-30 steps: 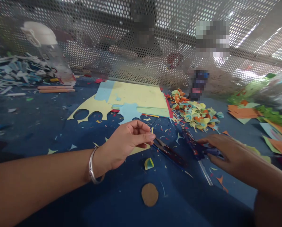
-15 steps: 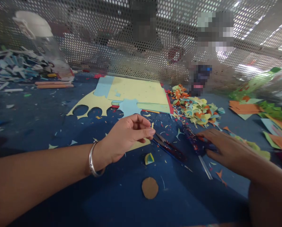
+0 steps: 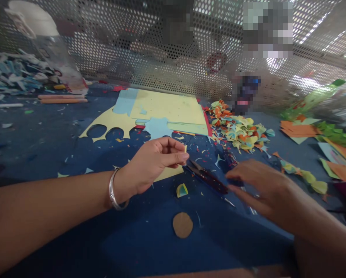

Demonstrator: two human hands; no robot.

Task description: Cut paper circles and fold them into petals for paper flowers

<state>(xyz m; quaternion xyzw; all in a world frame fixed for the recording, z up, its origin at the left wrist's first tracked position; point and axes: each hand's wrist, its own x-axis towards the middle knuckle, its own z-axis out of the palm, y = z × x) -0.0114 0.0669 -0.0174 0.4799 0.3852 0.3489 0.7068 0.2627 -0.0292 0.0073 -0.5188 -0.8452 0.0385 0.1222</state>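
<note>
Examining the blue table (image 3: 126, 247), we find both of the person's hands over its middle and right side. The left hand (image 3: 158, 160), with a silver bangle (image 3: 112, 189) at its wrist, is closed to a pinch: thumb and forefinger hold 1 small yellow paper piece (image 3: 185, 148), its edge showing above the thumb. The right hand (image 3: 256, 185) is blurred, fingers half bent and thumb parted from them, over the handle of a dark blue glue gun (image 3: 229, 157). We cannot tell whether it grips that handle. The gun lies on the table, a clear glue stick (image 3: 253, 211) projecting from its near end.

Between the hands we record scissors with dark red handles (image 3: 212, 182), blades slightly apart, and just beside them a slim blue tool with a pointed silvery tip (image 3: 229, 202). Nearer the person lie 1 folded yellow and blue-green paper piece (image 3: 182, 190) and, below it, 1 brown disc (image 3: 182, 225), flat on the table. A yellow sheet (image 3: 171, 173) lies partly behind the left hand.

Further back we note a yellow sheet with rounded cut-outs (image 3: 111, 119), a light blue sheet with a scalloped edge (image 3: 158, 128) and a heap of folded paper pieces (image 3: 244, 133). At far left we log 2 pinkish sticks (image 3: 63, 101) beside a clear bottle with a white lid (image 3: 64, 63).
</note>
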